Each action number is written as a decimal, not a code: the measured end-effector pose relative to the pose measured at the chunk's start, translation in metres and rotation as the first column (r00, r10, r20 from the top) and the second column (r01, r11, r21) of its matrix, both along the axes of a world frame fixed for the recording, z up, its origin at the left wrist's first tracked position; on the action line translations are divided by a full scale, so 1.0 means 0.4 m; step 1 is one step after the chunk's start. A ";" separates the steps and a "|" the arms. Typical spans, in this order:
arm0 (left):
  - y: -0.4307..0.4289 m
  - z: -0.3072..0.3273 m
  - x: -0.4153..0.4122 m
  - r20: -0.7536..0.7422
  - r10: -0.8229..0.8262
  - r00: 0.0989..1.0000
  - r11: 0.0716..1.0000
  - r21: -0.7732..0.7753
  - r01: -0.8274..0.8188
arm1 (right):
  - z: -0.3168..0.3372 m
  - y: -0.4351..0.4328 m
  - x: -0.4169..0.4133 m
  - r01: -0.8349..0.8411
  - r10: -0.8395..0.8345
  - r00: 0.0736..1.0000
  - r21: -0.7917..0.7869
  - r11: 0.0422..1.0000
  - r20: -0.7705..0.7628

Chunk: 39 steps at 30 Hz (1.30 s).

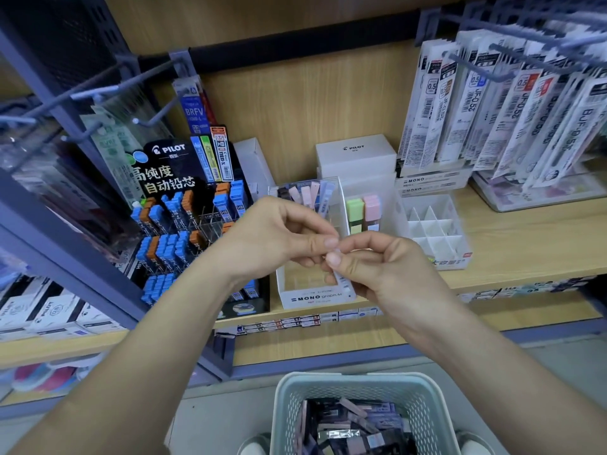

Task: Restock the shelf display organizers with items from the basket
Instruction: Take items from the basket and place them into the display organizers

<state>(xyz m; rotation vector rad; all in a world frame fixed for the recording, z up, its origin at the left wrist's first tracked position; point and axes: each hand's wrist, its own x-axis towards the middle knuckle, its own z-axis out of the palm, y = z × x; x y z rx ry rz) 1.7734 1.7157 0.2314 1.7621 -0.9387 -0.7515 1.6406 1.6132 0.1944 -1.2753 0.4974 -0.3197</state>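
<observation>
1. Wooden shop shelving (525, 238) stocked with stationery fills the view, seen from above over a person's two bare forearms.
2. Nearest, at the bottom edge, stands a pale perforated basket (361, 379). It holds a loose heap of slim packs (351, 428) in dark, lilac and pink tones.
3. Above the basket, both hands meet in front of the shelf edge. The right hand (387, 267) has its fingers curled round a slim pale pack (341, 280), whose lower end shows under the thumb.
4. The left hand (276, 238) pinches the top of the same pack between thumb and forefinger, fingertips touching those of the right hand.
5. Just behind the hands, a white MONO graph organizer (315, 297) sits on the shelf. Its front part looks bare, and a row of upright pastel packs (308, 193) stands at its back.
6. Right of it stand a green case (356, 211) and a pink case (372, 208), then a white divided tray (433, 231).
7. To the left stands a black Pilot display (184, 205) holding blue and orange lead cases.
8. Farther back sits a white Pilot box (356, 156).
9. At the upper right, packaged pen refills (492, 103) hang from hooks.
</observation>
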 end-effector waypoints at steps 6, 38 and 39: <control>0.028 0.002 0.096 0.304 0.486 0.820 0.873 -0.212 -0.439 | -0.010 -0.026 0.011 0.111 -0.103 0.990 0.073 0.991 -0.096; -0.215 -0.074 0.160 0.805 0.094 0.586 0.949 0.106 -0.297 | -0.042 -0.113 -0.012 0.178 -0.173 0.954 0.001 0.984 -0.245; -0.216 -0.075 0.158 0.804 0.102 0.585 0.950 0.096 -0.298 | -0.043 -0.112 -0.013 0.177 -0.171 0.954 0.001 0.984 -0.247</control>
